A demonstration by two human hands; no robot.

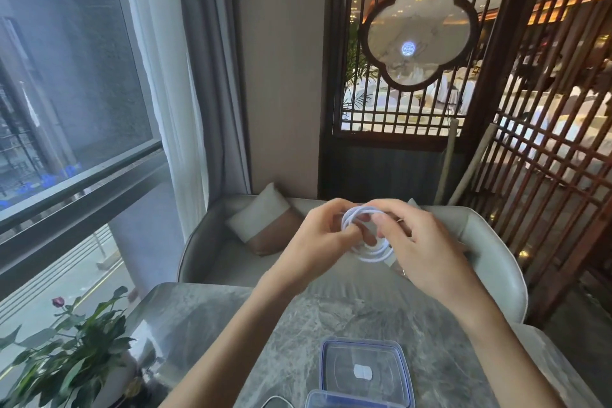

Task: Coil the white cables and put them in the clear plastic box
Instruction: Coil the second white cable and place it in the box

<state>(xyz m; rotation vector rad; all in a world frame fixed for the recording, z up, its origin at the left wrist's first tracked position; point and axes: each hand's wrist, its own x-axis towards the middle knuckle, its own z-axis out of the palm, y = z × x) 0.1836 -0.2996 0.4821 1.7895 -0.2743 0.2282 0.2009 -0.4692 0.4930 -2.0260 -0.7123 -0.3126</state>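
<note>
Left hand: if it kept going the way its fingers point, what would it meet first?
The left hand points right, into the coiled white cable it already pinches, with the right hand directly behind the loops. It would likely press into those fingers; depth is uncertain.

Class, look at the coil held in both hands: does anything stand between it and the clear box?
Nothing visible does. The white cable is held above the table, and the clear box lies open nearer the person.

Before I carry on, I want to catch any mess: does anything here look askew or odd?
Nothing stands out. Both hands, left hand and right hand, hold the white cable in tidy loops above the marble table; the clear plastic box sits flat near its edge.
</note>
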